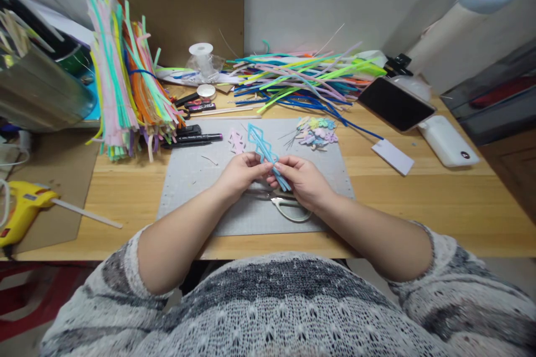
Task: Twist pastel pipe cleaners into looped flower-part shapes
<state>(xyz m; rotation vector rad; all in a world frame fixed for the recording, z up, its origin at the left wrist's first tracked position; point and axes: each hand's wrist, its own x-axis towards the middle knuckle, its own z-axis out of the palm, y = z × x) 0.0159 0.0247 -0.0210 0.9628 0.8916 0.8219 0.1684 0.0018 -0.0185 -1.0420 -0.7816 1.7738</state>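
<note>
Both my hands meet over the grey cutting mat and hold a light-blue pipe-cleaner piece with a zigzag outline. My left hand pinches it from the left near its middle. From the right, my right hand grips it, and its straight ends stick out below my fingers. Scissors with a pale handle lie on the mat under my hands, partly hidden. A pink zigzag piece rests just beyond my left hand. Behind my right hand is a pile of pastel flower shapes with thin wire stems.
Bundled pipe cleaners stand at the left, with black markers beside them. Loose pipe cleaners lie along the back. A yellow glue gun is at far left; a phone, white card and white device are right.
</note>
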